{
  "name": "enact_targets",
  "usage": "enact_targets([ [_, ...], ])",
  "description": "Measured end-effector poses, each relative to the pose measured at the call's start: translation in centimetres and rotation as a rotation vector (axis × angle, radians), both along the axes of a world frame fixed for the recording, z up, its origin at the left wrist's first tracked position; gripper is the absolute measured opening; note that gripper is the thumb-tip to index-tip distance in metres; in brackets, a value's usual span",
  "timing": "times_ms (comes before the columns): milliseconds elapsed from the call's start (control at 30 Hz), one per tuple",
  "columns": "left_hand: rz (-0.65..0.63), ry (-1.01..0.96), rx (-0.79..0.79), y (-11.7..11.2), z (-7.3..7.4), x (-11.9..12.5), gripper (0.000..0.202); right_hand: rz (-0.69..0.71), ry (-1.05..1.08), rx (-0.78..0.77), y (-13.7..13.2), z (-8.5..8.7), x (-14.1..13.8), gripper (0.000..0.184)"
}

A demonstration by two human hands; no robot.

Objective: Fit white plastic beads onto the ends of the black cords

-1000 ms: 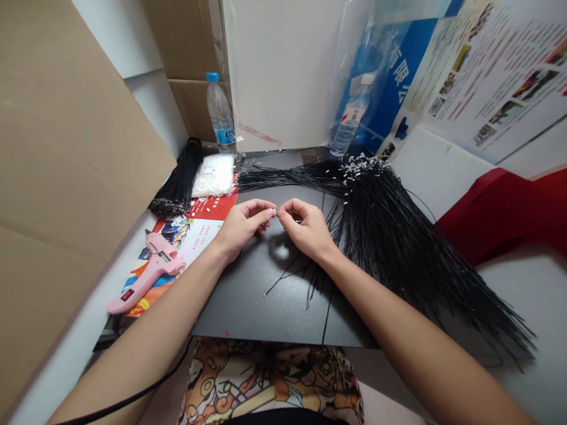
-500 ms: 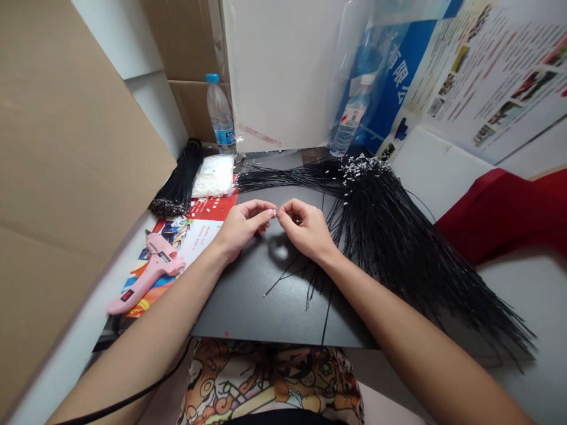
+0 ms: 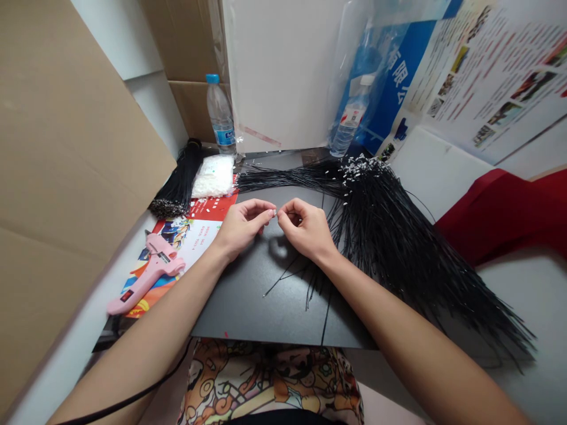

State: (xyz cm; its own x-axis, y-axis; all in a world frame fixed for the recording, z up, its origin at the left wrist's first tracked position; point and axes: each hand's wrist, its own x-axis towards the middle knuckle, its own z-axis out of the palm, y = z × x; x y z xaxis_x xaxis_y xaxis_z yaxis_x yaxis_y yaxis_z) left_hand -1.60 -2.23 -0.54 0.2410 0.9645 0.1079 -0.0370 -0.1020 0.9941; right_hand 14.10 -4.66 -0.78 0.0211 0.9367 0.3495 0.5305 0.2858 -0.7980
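Left hand [image 3: 239,229] and right hand [image 3: 308,231] close on a tiny white bit [image 3: 274,211] (black cords [image 3: 390,248] beside).

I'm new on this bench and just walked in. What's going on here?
A person is seated at a black board. The left hand pinches a tiny white piece, and the right hand is raised just beside it. A large spread of thin black cords, with white bits near their bend, lies to the right. A bag of white pieces and a pink glue gun sit further left.
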Motion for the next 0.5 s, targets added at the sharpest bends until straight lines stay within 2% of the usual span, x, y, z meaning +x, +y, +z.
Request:
enact_targets([
  [500, 0.034, 0.015, 0.043, 0.01, -0.26, 0.17, 0.023, -0.037, -0.056, 0.026, -0.21, 0.22, -0.11, 0.015],
])
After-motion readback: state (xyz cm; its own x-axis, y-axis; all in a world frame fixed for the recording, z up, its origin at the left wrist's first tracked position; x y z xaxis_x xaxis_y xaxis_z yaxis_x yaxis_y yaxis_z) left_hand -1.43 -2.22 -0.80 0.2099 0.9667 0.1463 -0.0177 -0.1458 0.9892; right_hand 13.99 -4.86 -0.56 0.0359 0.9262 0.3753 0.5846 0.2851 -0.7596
